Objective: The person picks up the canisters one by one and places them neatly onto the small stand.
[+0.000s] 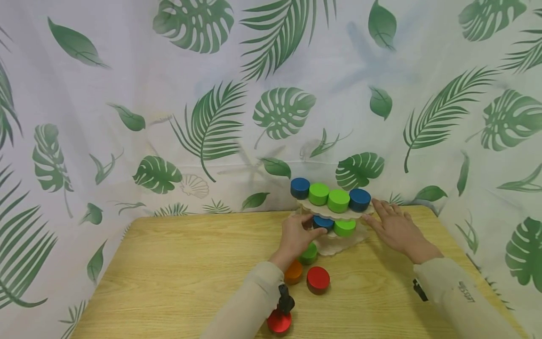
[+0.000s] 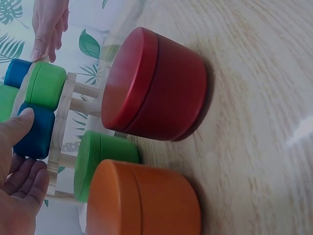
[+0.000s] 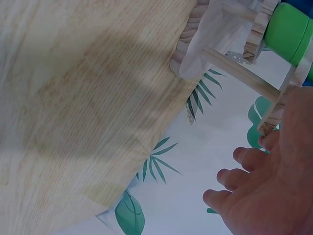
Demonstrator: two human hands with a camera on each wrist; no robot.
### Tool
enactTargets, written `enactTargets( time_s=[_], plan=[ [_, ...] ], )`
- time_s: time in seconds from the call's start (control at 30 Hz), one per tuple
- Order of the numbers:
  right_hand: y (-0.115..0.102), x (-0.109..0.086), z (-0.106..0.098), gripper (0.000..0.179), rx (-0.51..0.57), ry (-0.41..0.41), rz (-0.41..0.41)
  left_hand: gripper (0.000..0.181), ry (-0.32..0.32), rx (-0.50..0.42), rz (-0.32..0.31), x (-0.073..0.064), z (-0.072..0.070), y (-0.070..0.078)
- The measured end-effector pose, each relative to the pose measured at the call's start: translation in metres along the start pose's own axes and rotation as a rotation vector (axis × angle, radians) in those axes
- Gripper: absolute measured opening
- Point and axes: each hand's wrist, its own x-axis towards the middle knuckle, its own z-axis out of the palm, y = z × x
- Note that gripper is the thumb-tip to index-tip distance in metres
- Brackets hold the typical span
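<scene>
Toward the right of the table stands a tiered wooden rack (image 1: 334,245) with scalloped shelves. My left hand (image 1: 295,238) holds a small blue round tin (image 2: 38,131) on the middle shelf, thumb on one side and fingers on the other. Beside it there sits a green tin (image 1: 345,228). My right hand (image 1: 395,227) holds the right end of the top shelf between thumb and forefinger, its other fingers loosely bent. Along that top shelf is a row of tins: a blue one (image 1: 300,188), two green ones (image 1: 338,201) and another blue one (image 1: 359,200).
In front of the rack, a green tin (image 1: 308,254), an orange tin (image 1: 293,272) and a red tin (image 1: 318,280) stand on the wooden table (image 1: 190,268). A second red tin (image 1: 279,322) is by my left forearm. Leaf-patterned cloth (image 1: 279,155) hangs behind the table.
</scene>
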Motion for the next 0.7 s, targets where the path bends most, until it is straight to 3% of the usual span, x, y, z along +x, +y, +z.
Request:
enactTargets(
  time_s=[0.5, 0.7],
  plan=[
    [-0.0021, 0.0007, -0.0009, 0.080, 0.006, -0.012, 0.006, 0.044, 0.008, 0.001, -0.060, 0.0020, 0.0018, -0.0008],
    [-0.0032, -0.0006, -0.0019, 0.080, 0.004, -0.017, 0.007, 0.042, -0.003, 0.002, -0.049, -0.0002, -0.0002, 0.0012]
  ],
)
